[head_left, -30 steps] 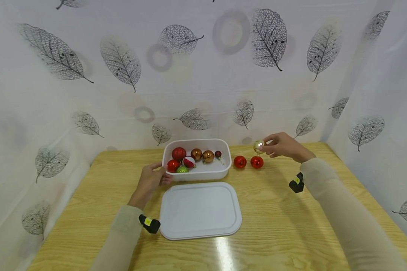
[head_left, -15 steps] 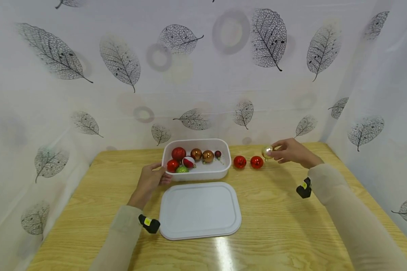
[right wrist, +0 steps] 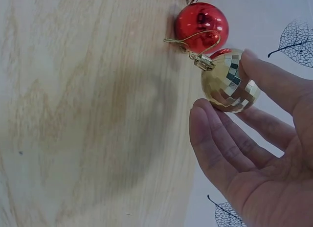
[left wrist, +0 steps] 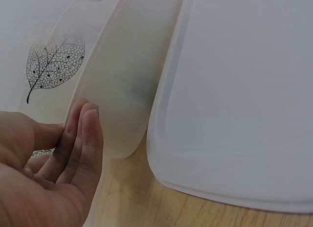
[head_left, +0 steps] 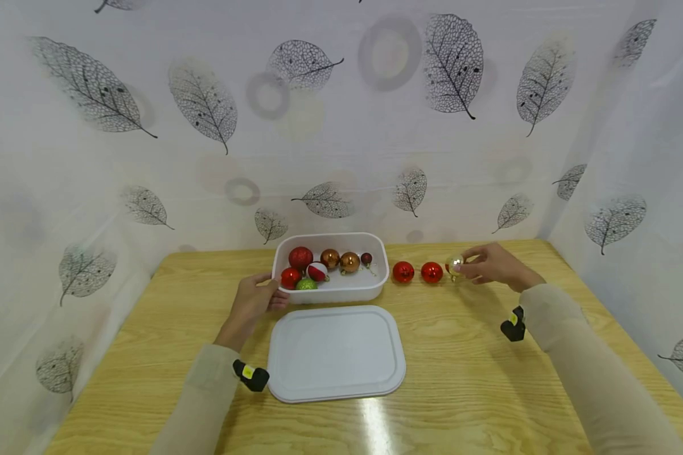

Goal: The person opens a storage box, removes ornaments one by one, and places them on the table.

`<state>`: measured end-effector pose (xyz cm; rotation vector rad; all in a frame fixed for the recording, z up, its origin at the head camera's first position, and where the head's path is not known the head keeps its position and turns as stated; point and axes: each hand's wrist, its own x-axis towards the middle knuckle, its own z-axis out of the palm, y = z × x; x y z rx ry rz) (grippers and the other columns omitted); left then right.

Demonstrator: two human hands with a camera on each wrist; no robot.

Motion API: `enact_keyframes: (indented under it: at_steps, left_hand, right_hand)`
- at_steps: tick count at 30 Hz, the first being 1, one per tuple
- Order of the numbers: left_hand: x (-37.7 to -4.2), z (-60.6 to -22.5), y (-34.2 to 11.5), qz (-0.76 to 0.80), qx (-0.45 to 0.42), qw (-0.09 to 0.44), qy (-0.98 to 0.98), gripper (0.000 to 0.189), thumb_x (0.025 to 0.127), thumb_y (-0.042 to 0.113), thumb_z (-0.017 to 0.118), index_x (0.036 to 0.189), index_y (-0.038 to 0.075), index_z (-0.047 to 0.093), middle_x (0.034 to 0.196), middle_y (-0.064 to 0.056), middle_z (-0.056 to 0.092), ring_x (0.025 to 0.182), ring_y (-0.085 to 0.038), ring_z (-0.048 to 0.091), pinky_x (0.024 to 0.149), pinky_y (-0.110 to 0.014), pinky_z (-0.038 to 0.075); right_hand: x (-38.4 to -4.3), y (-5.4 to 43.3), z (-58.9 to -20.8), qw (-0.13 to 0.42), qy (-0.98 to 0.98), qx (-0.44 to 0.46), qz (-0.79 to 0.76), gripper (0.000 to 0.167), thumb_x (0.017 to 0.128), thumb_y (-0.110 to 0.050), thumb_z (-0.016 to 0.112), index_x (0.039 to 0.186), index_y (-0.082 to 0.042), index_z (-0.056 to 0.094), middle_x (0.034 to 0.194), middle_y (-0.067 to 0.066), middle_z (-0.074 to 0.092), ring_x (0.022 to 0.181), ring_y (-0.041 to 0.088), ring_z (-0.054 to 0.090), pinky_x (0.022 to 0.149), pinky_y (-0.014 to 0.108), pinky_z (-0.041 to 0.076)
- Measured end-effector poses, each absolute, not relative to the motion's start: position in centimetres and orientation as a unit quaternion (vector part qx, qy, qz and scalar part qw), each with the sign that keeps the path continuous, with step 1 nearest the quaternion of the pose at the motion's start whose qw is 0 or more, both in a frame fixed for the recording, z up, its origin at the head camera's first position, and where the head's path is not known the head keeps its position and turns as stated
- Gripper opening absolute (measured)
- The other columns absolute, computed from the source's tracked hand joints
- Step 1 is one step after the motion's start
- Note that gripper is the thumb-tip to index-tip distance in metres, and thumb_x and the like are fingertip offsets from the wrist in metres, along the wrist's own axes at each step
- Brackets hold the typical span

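Note:
Between thumb and fingertips, my right hand (head_left: 494, 265) pinches a gold mirror-tiled Christmas bauble (right wrist: 229, 85), whose cap and gold string point down toward the table. Just left of it, two shiny red baubles, one beside the bauble (head_left: 431, 272) and one farther left (head_left: 403, 272), sit in a row. My left hand (head_left: 253, 303) grips the left end of a white plastic box (head_left: 341, 294), its thumb and fingers at the rim in the left wrist view. Inside the box lie several baubles: red, copper (head_left: 350, 262), green (head_left: 306, 284), red-and-white (head_left: 317, 272) and a small dark red one (head_left: 366, 258).
In front of the box a white lid (head_left: 337, 354) lies flat on the wood-grain table (head_left: 461, 379). A leaf-printed curtain (head_left: 341, 126) hangs behind the table's back edge and along both sides.
My right hand has carried the gold bauble rightward and down, from above the right red bauble to beside it. My left hand has stayed at the box.

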<state>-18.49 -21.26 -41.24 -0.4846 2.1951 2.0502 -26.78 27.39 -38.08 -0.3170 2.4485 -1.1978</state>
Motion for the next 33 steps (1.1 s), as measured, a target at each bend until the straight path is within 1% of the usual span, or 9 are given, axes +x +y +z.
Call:
enact_keyframes:
  at_steps: [4,9,17,24,28,33]
  left_hand:
    - [-18.6,-41.2,-21.2,0.675,-0.158,0.050,0.719,0.048,0.106,0.015,0.055,0.147,-0.008,0.044,0.078,-0.009,0.072,0.064,-0.014,0.070,0.066,-0.028,0.064]
    - [-18.6,-41.2,-21.2,0.674,-0.161,0.049,0.720,0.047,0.106,0.015,0.055,0.146,-0.008,0.045,0.077,-0.009,0.072,0.064,-0.014,0.070,0.065,-0.027,0.064]
    - [-18.6,-41.4,-21.2,0.672,-0.161,0.044,0.722,0.044,0.106,0.015,0.055,0.144,-0.008,0.048,0.076,-0.009,0.072,0.063,-0.013,0.070,0.064,-0.026,0.063]
    - [-18.6,-41.4,-21.2,0.670,-0.165,0.048,0.722,0.044,0.106,0.016,0.055,0.144,-0.006,0.048,0.077,-0.009,0.071,0.064,-0.014,0.070,0.065,-0.026,0.063]
    - [-18.7,-41.4,-21.2,0.669,-0.167,0.048,0.722,0.043,0.106,0.016,0.055,0.143,-0.005,0.049,0.077,-0.009,0.071,0.064,-0.014,0.070,0.065,-0.026,0.063]
    - [-18.6,-41.4,-21.3,0.675,-0.163,0.046,0.718,0.044,0.106,0.015,0.055,0.144,-0.006,0.048,0.077,-0.009,0.071,0.063,-0.013,0.070,0.065,-0.027,0.064]
  right_hand:
    - [-26.8,27.6,-38.7,0.201,0.874,-0.108,-0.428,0.067,0.101,-0.027,0.066,0.144,0.017,0.039,0.127,0.033,0.060,0.107,0.040,0.066,0.091,0.049,0.060]
    - [-26.7,27.7,-39.4,0.203,0.875,-0.098,-0.429,0.069,0.100,-0.024,0.067,0.145,0.018,0.036,0.123,0.032,0.063,0.104,0.037,0.068,0.090,0.047,0.061]
    - [-26.5,27.4,-39.6,0.204,0.872,-0.100,-0.433,0.064,0.101,-0.022,0.066,0.143,0.018,0.039,0.116,0.030,0.066,0.095,0.031,0.070,0.088,0.048,0.061]
    - [-26.6,27.4,-39.9,0.201,0.874,-0.105,-0.429,0.064,0.102,-0.020,0.064,0.144,0.019,0.036,0.121,0.033,0.063,0.097,0.035,0.070,0.086,0.049,0.062]
    - [-26.5,27.3,-39.9,0.203,0.874,-0.102,-0.429,0.065,0.102,-0.020,0.064,0.145,0.019,0.035,0.121,0.033,0.063,0.097,0.034,0.070,0.086,0.048,0.062]
    - [-26.4,27.1,-39.7,0.203,0.873,-0.103,-0.431,0.064,0.102,-0.020,0.064,0.145,0.019,0.036,0.119,0.032,0.064,0.097,0.034,0.070,0.087,0.048,0.062]
